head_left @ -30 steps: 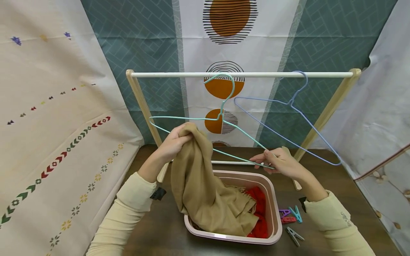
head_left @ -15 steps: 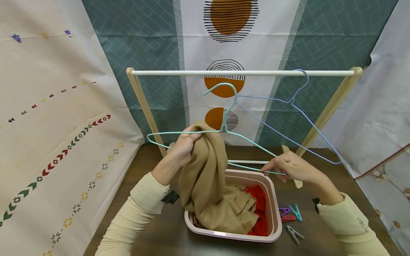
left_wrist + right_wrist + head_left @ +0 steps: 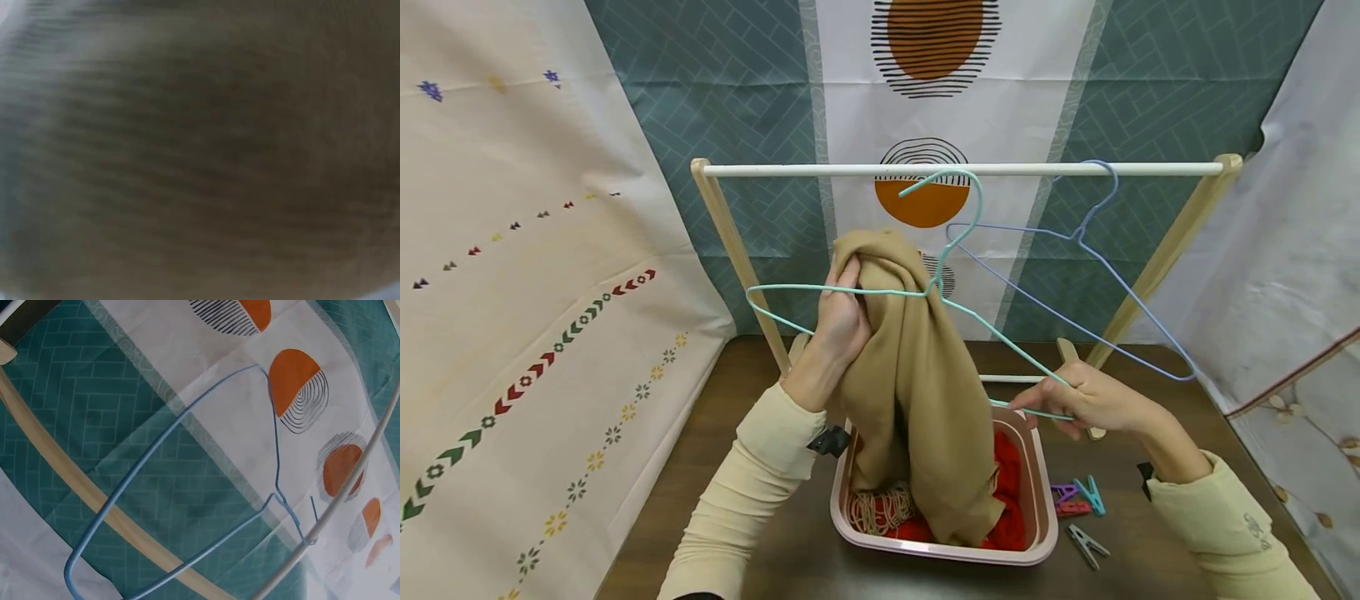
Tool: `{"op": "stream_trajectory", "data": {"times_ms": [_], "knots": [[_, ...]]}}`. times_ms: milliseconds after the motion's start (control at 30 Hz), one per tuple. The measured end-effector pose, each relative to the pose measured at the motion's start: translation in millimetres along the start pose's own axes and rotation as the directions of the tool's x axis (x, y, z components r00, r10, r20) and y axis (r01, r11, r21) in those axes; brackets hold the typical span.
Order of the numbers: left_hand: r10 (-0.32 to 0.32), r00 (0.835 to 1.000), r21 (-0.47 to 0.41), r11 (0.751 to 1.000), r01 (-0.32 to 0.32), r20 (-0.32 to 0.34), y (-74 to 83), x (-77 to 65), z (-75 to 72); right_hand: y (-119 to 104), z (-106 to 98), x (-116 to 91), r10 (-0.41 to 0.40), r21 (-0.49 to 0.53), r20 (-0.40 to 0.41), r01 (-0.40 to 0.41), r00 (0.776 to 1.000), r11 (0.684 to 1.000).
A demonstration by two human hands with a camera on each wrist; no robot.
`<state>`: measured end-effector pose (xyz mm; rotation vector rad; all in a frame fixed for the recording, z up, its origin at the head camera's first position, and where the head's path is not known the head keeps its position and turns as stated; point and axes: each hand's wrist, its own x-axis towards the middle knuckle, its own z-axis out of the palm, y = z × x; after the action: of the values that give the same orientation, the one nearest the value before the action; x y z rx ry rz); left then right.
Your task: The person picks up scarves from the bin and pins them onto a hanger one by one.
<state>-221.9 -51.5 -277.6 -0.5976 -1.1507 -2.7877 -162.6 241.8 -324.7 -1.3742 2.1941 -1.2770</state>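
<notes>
The left grip (image 3: pixel 842 321), a bare hand, pinches a bunched tan cloth (image 3: pixel 917 375) and lifts its upper part above the pink basin (image 3: pixel 1045 517); the lower end hangs down into it, over a red cloth (image 3: pixel 1011 500) and beside pale fringe (image 3: pixel 880 510). The right grip (image 3: pixel 1097 396) holds a mint hanger (image 3: pixel 939 285) by its lower right corner. The hanger's left shoulder wire passes in front of the cloth and the left fingers; whether wire touches cloth, I cannot tell.

The likeliest slip is the hanger's: held at only 1 corner, it could swivel or dip if the cloth drags on it. The cloth is gathered in a thick bunch, so it may snag on the wire or go through lopsided. With its end in the basin, it could also pull the red cloth along if the fringe tangles.

The hook shows near the white rail (image 3: pixel 775 171), but contact is unclear, so the rail may be giving no support. A blue hanger (image 3: pixel 1080 237) hangs just to the right, and a wide swing could knock the 2 together. A sweep of the right sleeve might scatter the 4 clothespins (image 3: pixel 1087 547) on the desk (image 3: pixel 1142 558).
</notes>
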Motion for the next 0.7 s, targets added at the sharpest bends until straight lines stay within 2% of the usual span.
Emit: {"op": "stream_trajectory", "data": {"times_ms": [67,167,200,233,300,400,467,500,567,633,667,700], "knots": [[0.006,1.0,0.047,0.999,-0.007,0.028,0.1,6.4,1.2,-0.6,0.8,-1.2,-0.014,0.016,0.009,0.014,1.0,1.0],[-0.074,0.996,0.186,0.98,0.065,0.042,-1.4,14.6,-1.7,2.2,4.3,-2.1,-0.067,0.025,0.009,0.066,0.998,0.997],[-0.114,0.993,0.263,0.959,0.103,0.029,-2.6,16.8,-4.0,4.0,5.9,-1.9,-0.089,0.02,0.006,0.089,0.996,0.996],[-0.161,0.987,0.344,0.927,0.146,0.013,-3.9,18.3,-6.9,5.8,7.5,-1.8,-0.114,0.018,0.004,0.114,0.993,0.993],[-0.241,0.97,0.502,0.835,0.225,-0.033,-7.7,20.7,-13.2,9.8,10.6,-1.4,-0.167,0.015,-0.007,0.167,0.986,0.986],[-0.297,0.951,0.709,0.653,0.268,-0.085,-14.7,23.9,-24.4,14.0,13.5,-1.6,-0.184,0.031,-0.024,0.184,0.983,0.982],[-0.318,0.946,0.814,0.531,0.235,-0.065,-18.6,24.7,-31.4,15.6,14.9,-2.4,-0.161,0.05,-0.033,0.162,0.986,0.986],[-0.331,0.943,0.869,0.452,0.201,-0.046,-20.0,24.4,-34.4,16.2,15.7,-2.8,-0.14,0.062,-0.036,0.142,0.989,0.988],[-0.372,0.928,0.955,0.278,0.106,0.005,-21.9,22.9,-39.1,16.7,17.4,-4.1,-0.089,0.087,-0.048,0.093,0.995,0.992],[-0.415,0.909,0.995,0.102,0.011,0.032,-22.1,19.7,-40.7,17.3,19.3,-5.6,-0.046,0.121,-0.059,0.053,0.997,0.991],[-0.435,0.9,0.999,0.024,-0.021,0.029,-21.5,17.5,-40.8,17.6,20.2,-6.4,-0.025,0.14,-0.065,0.034,0.998,0.99],[-0.448,0.894,0.998,-0.038,-0.049,0.027,-20.1,15.0,-40.3,18.2,21.1,-7.3,-0.008,0.154,-0.07,0.019,0.998,0.988]]}}
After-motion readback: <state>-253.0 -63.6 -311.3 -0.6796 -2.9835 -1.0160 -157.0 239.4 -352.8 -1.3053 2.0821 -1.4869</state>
